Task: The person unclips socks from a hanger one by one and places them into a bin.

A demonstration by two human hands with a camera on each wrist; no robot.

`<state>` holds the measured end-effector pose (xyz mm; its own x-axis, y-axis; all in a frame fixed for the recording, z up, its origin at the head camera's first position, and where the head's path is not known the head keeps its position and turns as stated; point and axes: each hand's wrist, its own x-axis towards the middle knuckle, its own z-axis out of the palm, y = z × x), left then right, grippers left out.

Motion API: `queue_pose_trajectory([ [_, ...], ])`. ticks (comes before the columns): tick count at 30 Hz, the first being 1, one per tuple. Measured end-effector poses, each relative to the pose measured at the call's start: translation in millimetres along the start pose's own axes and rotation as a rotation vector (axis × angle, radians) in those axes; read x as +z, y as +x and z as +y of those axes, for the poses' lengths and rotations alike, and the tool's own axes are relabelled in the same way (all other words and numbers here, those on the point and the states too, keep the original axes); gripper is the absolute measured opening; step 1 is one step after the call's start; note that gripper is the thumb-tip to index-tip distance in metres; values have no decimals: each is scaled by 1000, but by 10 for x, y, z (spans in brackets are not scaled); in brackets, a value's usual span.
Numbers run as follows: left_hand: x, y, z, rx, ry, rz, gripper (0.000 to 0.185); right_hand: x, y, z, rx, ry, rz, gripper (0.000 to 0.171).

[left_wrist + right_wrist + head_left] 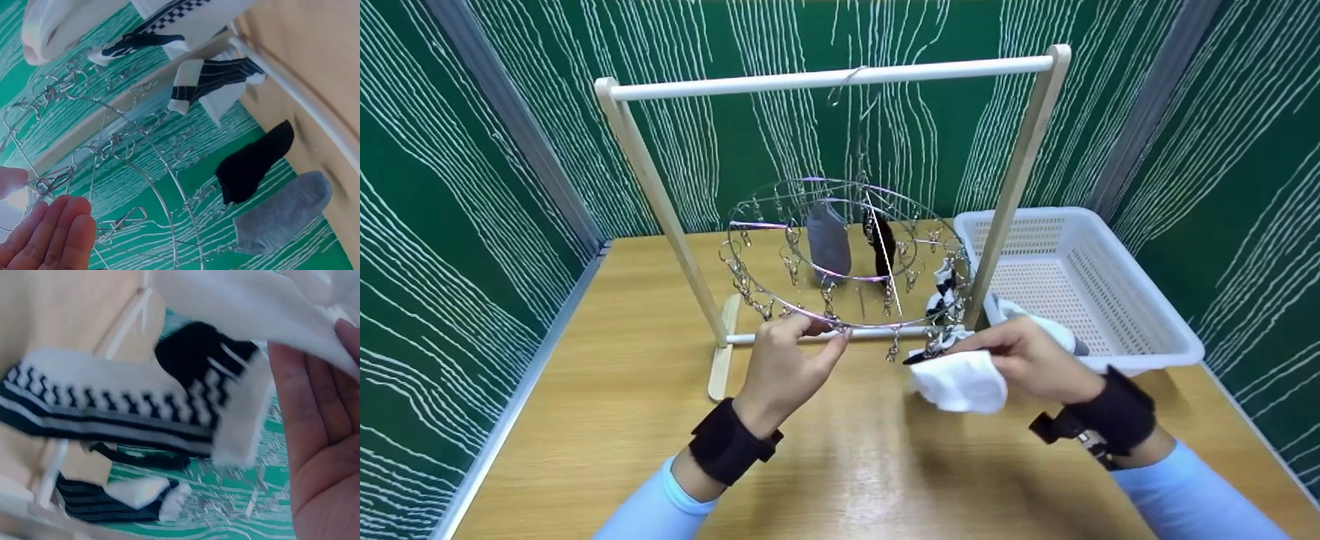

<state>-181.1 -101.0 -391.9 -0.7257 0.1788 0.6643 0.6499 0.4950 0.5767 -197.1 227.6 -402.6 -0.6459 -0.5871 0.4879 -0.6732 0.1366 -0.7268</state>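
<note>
A round wire sock hanger [847,255] with many metal clips hangs from a wooden rack [832,76]. A grey sock [829,240], a black sock [883,247] and black-and-white patterned socks [943,292] hang from it. My left hand [829,330] pinches a clip [53,181] on the near rim of the ring. My right hand [982,349] grips a white sock [960,381] just under the ring's right side, beside the patterned socks [112,410]. The white sock [253,304] lies over my right palm [320,439] in the right wrist view.
A white plastic basket [1140,300] stands at the right of the wooden table [607,390], behind my right hand, with another white piece at its near corner. Green patterned walls close in the table on three sides.
</note>
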Motion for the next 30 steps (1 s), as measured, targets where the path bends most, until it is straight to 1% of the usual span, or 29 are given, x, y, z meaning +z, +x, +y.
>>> queue_pose_trajectory([
  [4,-4,3,-24,-6,-9,5,8,-181,-4,-59,-2,-13,0,22],
  [9,-15,9,-49,-13,-11,6,6,-399,-19,-65,5,-14,13,27],
  [13,-27,10,-54,-18,-11,5,6,-569,-27,-57,39,-57,65,28],
  [16,-33,3,-57,-20,-12,3,7,-695,-35,-38,80,-128,115,26],
  [19,-34,-3,-61,-22,-7,4,7,-828,-47,10,135,-166,154,22],
  [21,-34,-3,-59,-19,-3,3,7,-919,-52,49,190,-189,171,20],
  [23,-35,-4,-58,-17,-3,1,7,-1009,-54,91,249,-236,191,18],
  [27,-39,0,-52,-15,-8,0,8,-1165,-51,176,373,-398,207,22],
  [30,-43,3,-47,-15,-8,2,8,-1262,-37,251,431,-516,192,28],
])
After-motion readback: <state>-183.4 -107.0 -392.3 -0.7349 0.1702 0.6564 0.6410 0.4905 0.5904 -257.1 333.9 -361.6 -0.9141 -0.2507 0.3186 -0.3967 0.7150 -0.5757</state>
